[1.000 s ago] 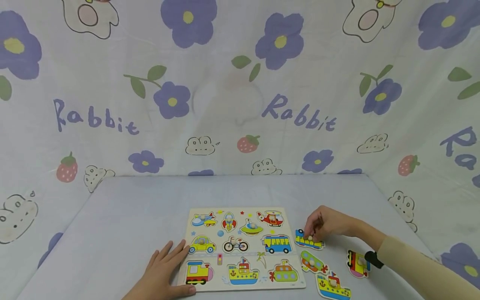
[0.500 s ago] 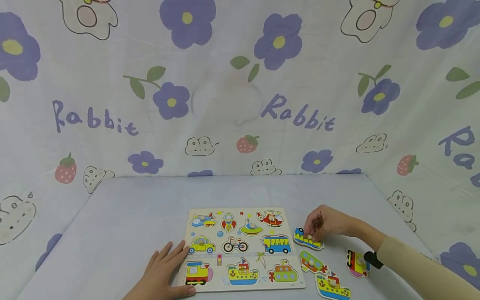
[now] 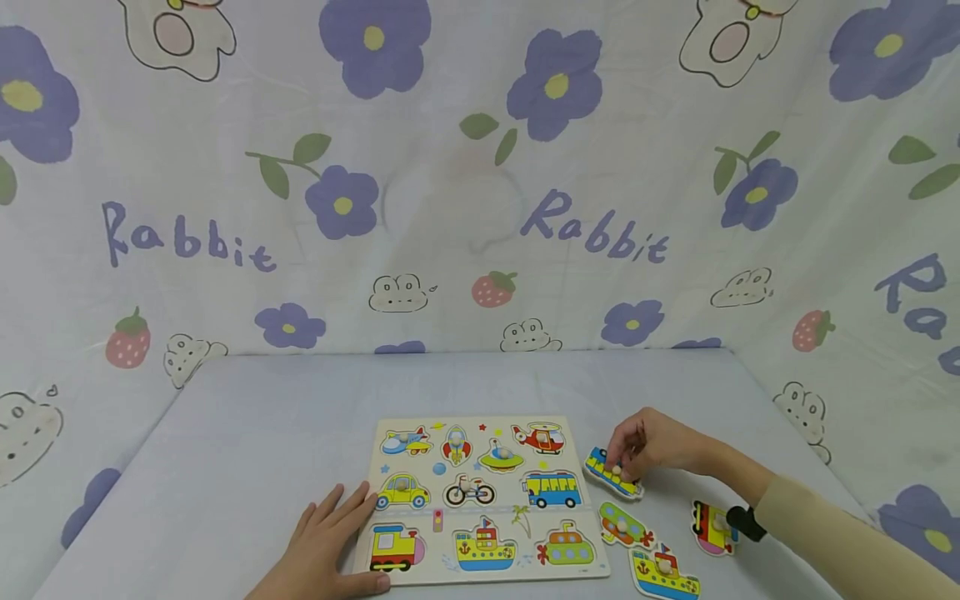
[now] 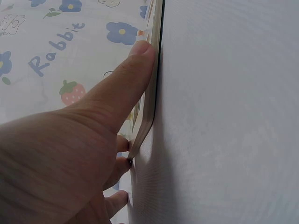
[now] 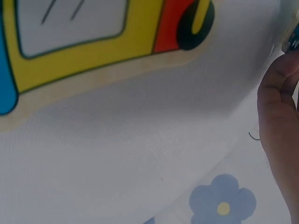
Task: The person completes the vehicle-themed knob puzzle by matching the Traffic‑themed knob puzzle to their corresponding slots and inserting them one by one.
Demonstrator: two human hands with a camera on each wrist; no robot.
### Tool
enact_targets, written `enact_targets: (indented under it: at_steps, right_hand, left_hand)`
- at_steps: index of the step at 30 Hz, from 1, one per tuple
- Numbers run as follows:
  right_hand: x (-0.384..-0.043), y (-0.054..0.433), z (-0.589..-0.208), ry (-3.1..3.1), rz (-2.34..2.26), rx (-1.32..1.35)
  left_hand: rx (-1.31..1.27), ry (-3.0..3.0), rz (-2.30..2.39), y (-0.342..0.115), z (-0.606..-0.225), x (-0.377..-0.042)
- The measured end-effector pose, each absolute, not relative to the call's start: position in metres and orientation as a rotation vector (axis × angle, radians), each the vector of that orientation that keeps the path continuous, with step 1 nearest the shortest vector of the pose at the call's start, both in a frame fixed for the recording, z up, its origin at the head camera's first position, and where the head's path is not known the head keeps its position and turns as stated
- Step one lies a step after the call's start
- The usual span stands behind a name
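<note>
My left hand [image 3: 326,537] lies at the left edge of a wooden vehicle puzzle board [image 3: 597,570], fingers spread. In the left wrist view its thumb [image 4: 124,77] presses along the board's edge. My right hand [image 3: 663,442] pinches the knob of a blue and yellow bus puzzle piece [image 3: 600,467], slanted just off the board's right side; the fingers partly cover it. Nearer me lie a submarine piece [image 3: 615,518], a boat piece [image 3: 678,583] and a train piece [image 3: 702,529]. The train piece [image 5: 84,70] looms close in the right wrist view.
On the board, knobbed pieces such as a car [image 3: 390,493], a rocket [image 3: 456,454] and a helicopter [image 3: 534,437] sit in place. Printed bus [image 3: 551,492], train, boat and submarine pictures show no knobs. A patterned cloth wall [image 3: 450,200] closes off the table's back.
The bus piece, in my right hand's pinch, has shifted slightly left toward the board and turned a little more aslant. My left hand has stayed put.
</note>
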State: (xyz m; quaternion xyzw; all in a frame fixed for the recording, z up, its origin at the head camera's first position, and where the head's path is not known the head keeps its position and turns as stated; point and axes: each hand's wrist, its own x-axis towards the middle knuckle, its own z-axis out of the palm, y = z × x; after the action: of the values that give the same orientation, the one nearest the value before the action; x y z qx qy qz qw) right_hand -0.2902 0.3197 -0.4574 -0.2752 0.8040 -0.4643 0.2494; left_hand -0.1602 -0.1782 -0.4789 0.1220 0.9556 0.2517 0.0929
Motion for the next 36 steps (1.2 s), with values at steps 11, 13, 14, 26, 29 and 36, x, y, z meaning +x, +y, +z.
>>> enact_targets:
  at_steps: [11, 13, 14, 26, 29, 36]
  right_hand:
    - [-0.287, 0.316, -0.453, 2.226, -1.296, -0.687]
    - [-0.287, 0.317, -0.451, 2.234, -1.292, -0.68]
    - [-0.286, 0.317, -0.451, 2.242, -1.288, -0.678]
    - [-0.283, 0.313, -0.441, 2.264, -1.31, -0.644]
    - [-0.283, 0.311, -0.442, 2.259, -1.321, -0.648]
    - [-0.282, 0.307, -0.443, 2.263, -1.332, -0.657]
  left_hand:
    - [0.357, 2.836, 0.74, -0.178, -0.48, -0.161]
    - [0.362, 2.837, 0.743, -0.178, -0.48, -0.161]
    - [0.364, 2.837, 0.746, -0.179, -0.481, -0.161]
    - [0.353, 2.831, 0.746, -0.178, -0.482, -0.163]
    - [0.341, 2.828, 0.748, -0.178, -0.482, -0.163]
    - [0.337, 2.827, 0.741, -0.179, -0.482, -0.163]
